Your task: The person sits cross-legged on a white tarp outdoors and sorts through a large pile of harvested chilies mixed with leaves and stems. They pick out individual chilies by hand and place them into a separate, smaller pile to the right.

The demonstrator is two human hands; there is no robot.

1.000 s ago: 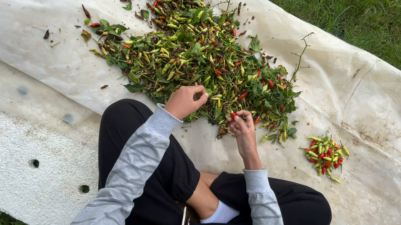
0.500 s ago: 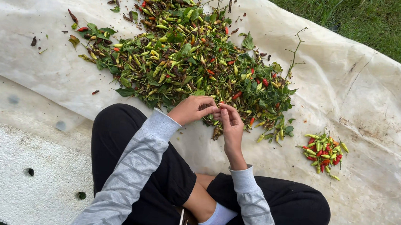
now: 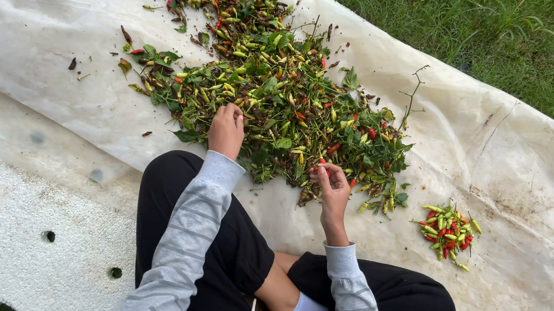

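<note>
Left hand (image 3: 227, 130) now apart, on chilli pile (image 3: 284, 88).

No packages, labels, signs or screens show anywhere in this view.
</note>
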